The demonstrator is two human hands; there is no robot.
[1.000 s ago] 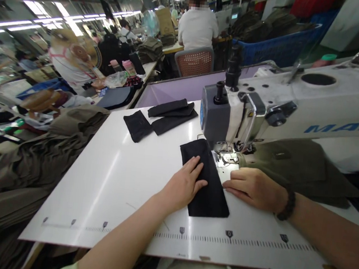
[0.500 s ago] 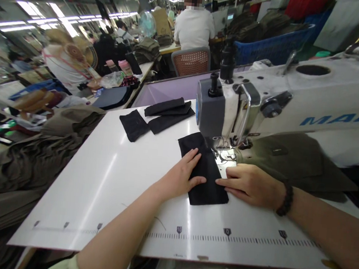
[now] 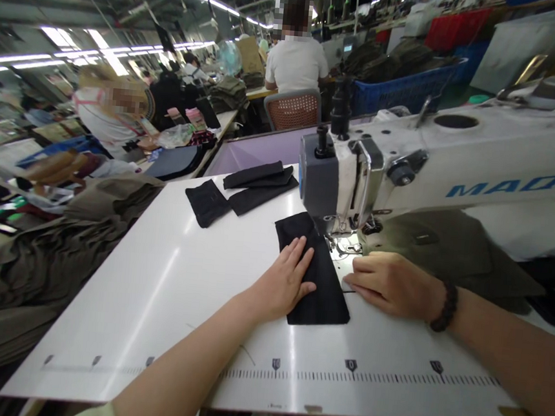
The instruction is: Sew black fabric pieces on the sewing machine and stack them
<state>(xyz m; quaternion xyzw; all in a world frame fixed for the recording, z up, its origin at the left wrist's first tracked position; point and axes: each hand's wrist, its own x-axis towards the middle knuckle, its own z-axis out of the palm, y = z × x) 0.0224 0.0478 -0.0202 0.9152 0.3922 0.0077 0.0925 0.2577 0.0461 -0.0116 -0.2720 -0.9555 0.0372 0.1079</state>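
A black rectangular fabric piece (image 3: 322,280) lies flat on the white sewing table, its upper right edge beside the presser foot (image 3: 347,245). My left hand (image 3: 287,280) rests on it with outstretched fingers, pressing its left side. Just right of the fabric, my right hand (image 3: 392,284) sits low at the needle plate (image 3: 345,269), apart from the piece. Its fingers are bent and together; anything between them is hidden. The sewing machine (image 3: 341,175) stands over the plate. Olive fabric (image 3: 415,239) lies under the machine arm, behind my right hand.
More black fabric pieces (image 3: 207,203) lie at the table's back left. Heaped brown-grey cloth (image 3: 50,246) borders the left edge. A printed ruler (image 3: 311,374) runs along the front. Beyond are a seated person (image 3: 297,64) and a blue basket (image 3: 399,86).
My right hand has drawn slightly right, off the fabric's edge, and its fingers have bent in. My left hand stays on the piece with its fingers shifted slightly. The camera view has tilted a little.
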